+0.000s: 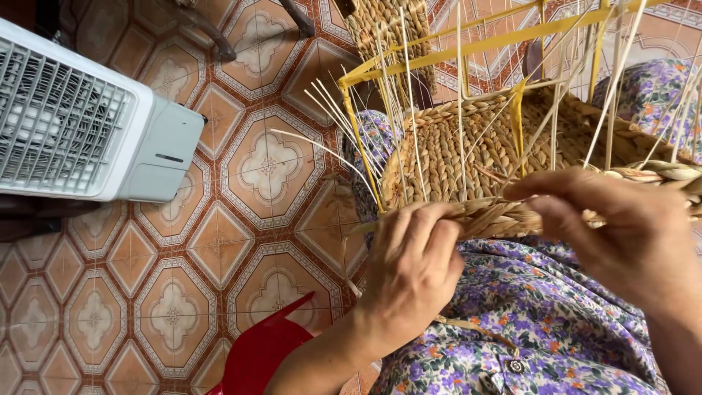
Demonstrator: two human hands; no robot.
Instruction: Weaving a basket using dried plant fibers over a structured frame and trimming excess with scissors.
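Gripping the twisted straw braid (497,216) on the lap, the left hand (409,271) closes its fingers round it; the right hand (621,227) pinches it further along. Beyond, the half-woven basket (468,146) sits within a yellow frame (439,55); a white fan (80,121) stands on the tiled floor (241,219).

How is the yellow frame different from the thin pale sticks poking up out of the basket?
The yellow frame is bright yellow, with flat bars joined at corners; the thin pale sticks are straw-coloured, loose and splayed. The frame's bars are wider; the sticks are very fine. Both rise around the woven basket that the left hand and right hand grip.
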